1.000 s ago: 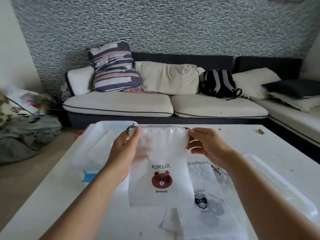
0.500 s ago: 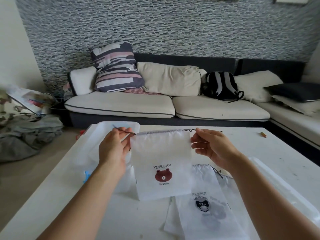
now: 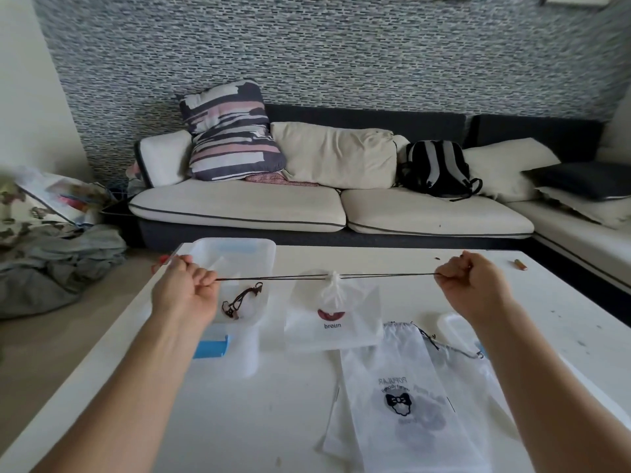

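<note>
A white drawstring pouch (image 3: 333, 322) with a brown bear print hangs above the white table (image 3: 239, 421), its mouth cinched into a tight bunch. Its dark drawstrings (image 3: 273, 277) are stretched taut to both sides. My left hand (image 3: 186, 285) pinches the left string ends in a fist. My right hand (image 3: 473, 285) pinches the right ends the same way. Both hands are wide apart, level with the pouch's mouth.
A clear plastic box (image 3: 239, 268) with a dark cord inside sits at the table's back left. Several flat white pouches (image 3: 406, 404) lie front right beside a clear lid (image 3: 454, 322). A sofa (image 3: 307, 206) with cushions and a backpack (image 3: 435, 169) stands behind.
My hands moved apart from the pouch's top corners, pulling the drawstrings outward. The pouch's open mouth has gathered shut.
</note>
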Demonstrator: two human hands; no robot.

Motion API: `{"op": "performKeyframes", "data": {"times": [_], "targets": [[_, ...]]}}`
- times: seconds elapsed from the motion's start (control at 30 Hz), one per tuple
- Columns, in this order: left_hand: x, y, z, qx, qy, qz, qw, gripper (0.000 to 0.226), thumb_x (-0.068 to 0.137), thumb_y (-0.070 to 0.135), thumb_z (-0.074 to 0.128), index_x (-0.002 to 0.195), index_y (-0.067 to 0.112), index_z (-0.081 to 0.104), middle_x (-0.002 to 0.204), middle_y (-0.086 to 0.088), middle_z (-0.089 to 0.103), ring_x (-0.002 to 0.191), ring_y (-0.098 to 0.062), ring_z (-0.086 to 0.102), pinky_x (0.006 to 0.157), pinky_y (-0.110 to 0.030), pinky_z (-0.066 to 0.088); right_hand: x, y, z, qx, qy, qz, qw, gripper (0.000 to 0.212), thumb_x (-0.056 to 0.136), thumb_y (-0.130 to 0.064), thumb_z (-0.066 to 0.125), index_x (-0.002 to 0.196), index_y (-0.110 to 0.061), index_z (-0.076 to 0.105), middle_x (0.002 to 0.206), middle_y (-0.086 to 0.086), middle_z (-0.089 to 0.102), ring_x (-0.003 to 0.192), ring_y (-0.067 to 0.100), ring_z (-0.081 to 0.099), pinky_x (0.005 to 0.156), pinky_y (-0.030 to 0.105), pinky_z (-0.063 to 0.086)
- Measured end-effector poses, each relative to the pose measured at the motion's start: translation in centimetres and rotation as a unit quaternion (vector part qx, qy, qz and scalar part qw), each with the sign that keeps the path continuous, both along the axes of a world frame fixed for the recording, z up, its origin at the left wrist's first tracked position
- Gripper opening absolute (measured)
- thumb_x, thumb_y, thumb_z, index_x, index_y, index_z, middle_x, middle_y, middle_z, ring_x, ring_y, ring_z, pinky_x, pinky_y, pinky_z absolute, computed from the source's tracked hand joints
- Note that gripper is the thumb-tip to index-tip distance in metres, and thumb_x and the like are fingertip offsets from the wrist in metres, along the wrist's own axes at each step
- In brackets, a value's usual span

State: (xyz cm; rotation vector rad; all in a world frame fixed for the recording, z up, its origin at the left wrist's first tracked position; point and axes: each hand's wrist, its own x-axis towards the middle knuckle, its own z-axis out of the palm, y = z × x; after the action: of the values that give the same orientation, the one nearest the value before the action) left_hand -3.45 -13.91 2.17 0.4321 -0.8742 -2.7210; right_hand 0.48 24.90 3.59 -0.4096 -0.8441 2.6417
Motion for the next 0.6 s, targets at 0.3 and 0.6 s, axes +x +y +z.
{"op": "performKeyframes", "data": {"times": [0.3,0.6], "targets": [[4.9,9.0,3.4,-0.187,0.085,-0.167,0.964,0.026,0.103,0.009,0.036,0.088,0.011,0.058,0.057,0.005,0.034,0.050,-0.009,0.030,0.048,-0.020,0.029,4.2,-9.1,4.1,0.462,0.080,0.258,0.845,0.018,0.088,-0.021,0.066,0.087,-0.003,0.065,0.068,0.005,0.058,0.055,0.013,0.050,0.057,0.023,0.053],[7.8,12.1,2.3,-0.318,0.107,-0.213,0.917,0.016,0.098,0.017,0.060,0.092,0.007,0.072,0.076,-0.007,0.069,0.055,-0.012,0.050,0.055,-0.023,0.048,4.4,-12.6,3.8,0.482,0.219,0.170,0.831,0.029,0.091,0.000,0.063,0.119,-0.008,0.062,0.088,0.001,0.078,0.079,0.009,0.071,0.076,0.020,0.055]]}}
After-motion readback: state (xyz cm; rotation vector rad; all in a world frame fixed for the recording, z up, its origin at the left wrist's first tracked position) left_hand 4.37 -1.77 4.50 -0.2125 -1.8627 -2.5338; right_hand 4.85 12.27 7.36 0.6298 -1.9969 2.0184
